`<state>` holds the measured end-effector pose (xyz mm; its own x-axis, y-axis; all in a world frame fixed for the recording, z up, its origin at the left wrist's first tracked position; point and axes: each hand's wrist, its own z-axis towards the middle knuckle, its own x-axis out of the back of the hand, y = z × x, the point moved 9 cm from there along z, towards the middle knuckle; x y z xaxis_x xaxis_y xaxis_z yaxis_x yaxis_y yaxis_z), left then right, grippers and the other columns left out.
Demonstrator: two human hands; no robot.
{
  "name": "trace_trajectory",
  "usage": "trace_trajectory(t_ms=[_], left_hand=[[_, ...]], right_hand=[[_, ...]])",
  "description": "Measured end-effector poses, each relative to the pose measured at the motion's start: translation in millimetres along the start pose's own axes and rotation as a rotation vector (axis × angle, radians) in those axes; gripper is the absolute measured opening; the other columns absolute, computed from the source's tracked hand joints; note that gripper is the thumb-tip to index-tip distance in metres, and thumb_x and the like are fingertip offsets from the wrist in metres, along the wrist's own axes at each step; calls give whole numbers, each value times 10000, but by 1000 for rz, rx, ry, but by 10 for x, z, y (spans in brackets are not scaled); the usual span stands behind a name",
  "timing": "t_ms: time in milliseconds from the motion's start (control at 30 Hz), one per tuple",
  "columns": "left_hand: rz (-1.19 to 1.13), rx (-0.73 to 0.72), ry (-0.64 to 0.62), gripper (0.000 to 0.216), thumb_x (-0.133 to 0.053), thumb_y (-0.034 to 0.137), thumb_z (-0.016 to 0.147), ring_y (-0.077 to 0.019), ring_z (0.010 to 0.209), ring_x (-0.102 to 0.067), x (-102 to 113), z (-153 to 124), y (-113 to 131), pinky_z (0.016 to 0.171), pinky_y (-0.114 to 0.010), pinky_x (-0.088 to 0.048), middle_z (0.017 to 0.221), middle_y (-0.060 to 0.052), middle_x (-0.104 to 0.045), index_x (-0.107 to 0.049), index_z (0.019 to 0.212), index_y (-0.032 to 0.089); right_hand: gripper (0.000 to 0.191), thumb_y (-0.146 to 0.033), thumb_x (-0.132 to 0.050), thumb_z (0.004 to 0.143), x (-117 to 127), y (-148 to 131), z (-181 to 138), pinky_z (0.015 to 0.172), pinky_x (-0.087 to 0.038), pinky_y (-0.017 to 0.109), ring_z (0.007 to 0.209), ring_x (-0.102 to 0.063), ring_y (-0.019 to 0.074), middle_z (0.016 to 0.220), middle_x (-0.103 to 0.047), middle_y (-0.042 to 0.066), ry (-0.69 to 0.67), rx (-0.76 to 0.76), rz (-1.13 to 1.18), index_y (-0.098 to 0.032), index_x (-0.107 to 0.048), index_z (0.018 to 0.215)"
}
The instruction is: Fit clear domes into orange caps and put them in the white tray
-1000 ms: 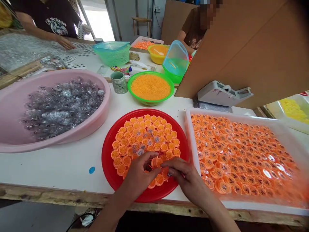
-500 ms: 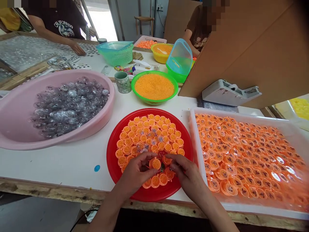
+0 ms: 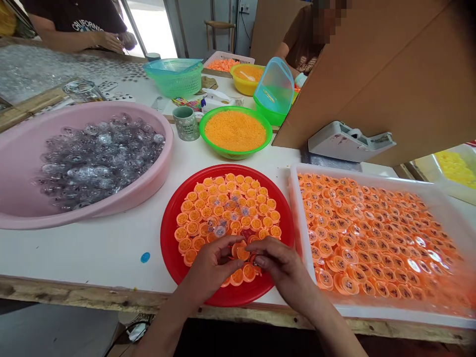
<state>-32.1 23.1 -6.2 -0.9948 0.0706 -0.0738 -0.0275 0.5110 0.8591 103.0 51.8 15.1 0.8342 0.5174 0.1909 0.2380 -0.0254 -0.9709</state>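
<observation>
A red round tray (image 3: 174, 258) near the table's front edge holds several small orange cups filled with orange grains. Both my hands hover over its near part. My left hand (image 3: 210, 267) pinches a small orange cup (image 3: 242, 253) from the left, fingers curled. My right hand (image 3: 284, 272) meets it from the right, fingertips pinched on the same cup. What lies between the fingertips is partly hidden. A white tray (image 3: 297, 238) to the right is packed with several capped orange cups.
A pink basin (image 3: 22, 163) of clear plastic caps sits at the left. A green bowl (image 3: 235, 133) of orange grains and a mug (image 3: 186, 123) stand behind the red tray. A cardboard box (image 3: 372, 79) and a white tape dispenser (image 3: 349, 141) are at the right. Other people work at the far side.
Both hands have stayed over the near part of the red tray, fingers shifting slightly around one small cup. The view has moved a little.
</observation>
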Motion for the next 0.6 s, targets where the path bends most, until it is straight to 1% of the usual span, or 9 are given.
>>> trace_trajectory(t_ms=[67, 100, 200, 267, 300, 400, 467, 533, 600], left_hand=[[78, 25, 51, 381, -731, 246, 738, -213, 878, -695, 32, -12, -2, 792, -303, -570, 880, -18, -736, -668, 1108, 186], [91, 40, 65, 378, -729, 241, 738, -213, 862, -699, 40, -17, -7, 780, -302, -572, 857, -17, -736, -670, 1107, 179], [51, 105, 96, 378, -718, 202, 736, -209, 849, -712, 74, -28, -60, 788, -304, -575, 887, -21, -746, -669, 1110, 175], [-15, 140, 92, 385, -716, 199, 741, -206, 844, -721, 87, -29, -110, 803, -310, -577, 928, -25, -753, -662, 1122, 182], [-49, 140, 84, 389, -721, 202, 741, -206, 861, -722, 89, -27, -122, 815, -308, -576, 953, -28, -754, -660, 1125, 185], [-142, 79, 27, 395, -751, 198, 723, -210, 957, -705, 58, -17, -97, 852, -290, -567, 1016, -31, -753, -670, 1109, 191], [-186, 48, -17, 400, -756, 189, 715, -215, 977, -700, 10, -17, -81, 871, -296, -562, 1031, -35, -754, -679, 1108, 187], [-196, 30, -61, 424, -743, 185, 722, -227, 987, -699, -60, -18, -77, 892, -317, -557, 1038, -47, -755, -678, 1141, 177], [-161, 1, -75, 444, -716, 174, 737, -237, 1026, -686, -120, -13, -75, 924, -334, -544, 1060, -55, -752, -671, 1180, 175]], right_hand=[[299, -134, -471, 908, -21, -59, -19, 694, -470, 288, 793, -591, 164, 871, -614, 36, 0, 90, -173, -268, -708, 1032], [306, -134, -459, 909, 1, -47, -24, 694, -470, 297, 789, -593, 171, 866, -616, 41, 26, 101, -222, -263, -712, 1022], [261, -169, -493, 893, 169, 97, -42, 720, -482, 327, 818, -612, 197, 899, -654, 60, 170, 13, -248, -236, -705, 1031], [253, -201, -541, 867, 233, 199, -52, 727, -493, 332, 834, -624, 205, 945, -679, 66, 208, -76, -168, -227, -692, 1069], [252, -219, -567, 852, 224, 238, -50, 711, -500, 324, 813, -628, 198, 937, -686, 61, 194, -120, -88, -226, -689, 1073], [199, -276, -643, 815, 84, 270, -20, 634, -505, 272, 676, -613, 148, 796, -679, 16, 95, -210, 209, -219, -699, 997], [142, -293, -679, 796, -2, 247, 8, 602, -497, 242, 619, -591, 119, 719, -655, -9, 56, -223, 341, -208, -703, 908], [122, -289, -708, 776, -36, 250, 23, 595, -493, 224, 629, -594, 112, 726, -663, -11, 65, -223, 385, -203, -700, 863], [131, -277, -726, 761, -35, 291, 16, 595, -492, 220, 670, -615, 123, 767, -690, 0, 96, -231, 366, -204, -698, 865]])
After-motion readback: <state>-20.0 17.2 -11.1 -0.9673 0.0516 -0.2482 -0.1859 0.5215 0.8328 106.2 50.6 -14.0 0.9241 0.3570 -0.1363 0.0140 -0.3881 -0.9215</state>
